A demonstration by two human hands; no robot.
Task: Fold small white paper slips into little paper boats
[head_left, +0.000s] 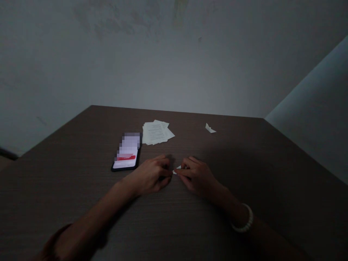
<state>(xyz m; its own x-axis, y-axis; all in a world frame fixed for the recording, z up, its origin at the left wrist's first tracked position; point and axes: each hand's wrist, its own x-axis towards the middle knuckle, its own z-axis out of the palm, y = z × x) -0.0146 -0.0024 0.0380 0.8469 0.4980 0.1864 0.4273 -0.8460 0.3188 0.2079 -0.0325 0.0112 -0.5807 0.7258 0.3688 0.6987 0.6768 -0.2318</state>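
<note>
A small piece of folded white paper (175, 172) lies low over the tabletop between my two hands, mostly covered by fingers. My right hand (198, 176) pinches it from the right with thumb and fingertips. From the other side, my left hand (153, 175) is curled, with its thumb and fingertips closed at the paper's left tip. How the paper is folded is too small and dark to make out. Farther back on the right sits a folded paper boat (209, 128), apart from both hands.
A brown wooden table (174, 224) reaches to a stained pale wall (174, 72). Left of centre, a phone (127, 150) with a lit screen lies beside a loose stack of printed paper sheets (155, 133). A beaded bracelet (248, 221) circles my right wrist.
</note>
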